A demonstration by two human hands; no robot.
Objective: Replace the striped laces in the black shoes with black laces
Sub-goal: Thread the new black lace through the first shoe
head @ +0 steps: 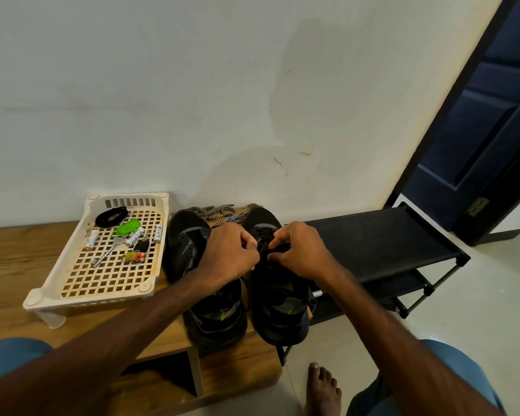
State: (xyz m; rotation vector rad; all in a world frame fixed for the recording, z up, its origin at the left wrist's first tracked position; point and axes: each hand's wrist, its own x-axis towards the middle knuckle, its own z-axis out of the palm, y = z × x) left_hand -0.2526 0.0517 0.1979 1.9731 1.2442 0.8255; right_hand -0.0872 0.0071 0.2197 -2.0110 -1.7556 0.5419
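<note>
Black shoes: the pair stood side by side on the wooden bench [9, 256], toes toward the wall [162, 100]. The left shoe [186, 244] sat under your left wrist; the right shoe [279, 310] was directly under both hands.
Left hand [231, 253]: your fingers were curled, thumb and fingertips pinching the black lace [264, 247] over the right shoe's eyelets.
Right hand [300, 250]: also curled, knuckles up, you pinched the same black lace just beside your left hand.
Black lace: it ran between your two hands and down into the shoe below them; how many eyelets it passed, couldn't tell.
Striped laces [222, 213]: they lay loose in a heap just beyond your hands, behind the shoe toes, by the wall.
Tray [72, 283]: cream plastic grid, left of your left hand, just beside the left shoe.
Spare black lace [111, 216]: coiled at the tray's far end, well left of your hands.
Tray bits: green tag [128, 227], batteries [91, 240] and keys [108, 253] lay nearer you than the coil.
Shoe rack [373, 241]: black, right of your right hand.
Door [478, 130]: dark blue, far right, beyond the rack.
Foot [324, 388]: bare, on the pale floor [493, 295] below your right forearm.
</note>
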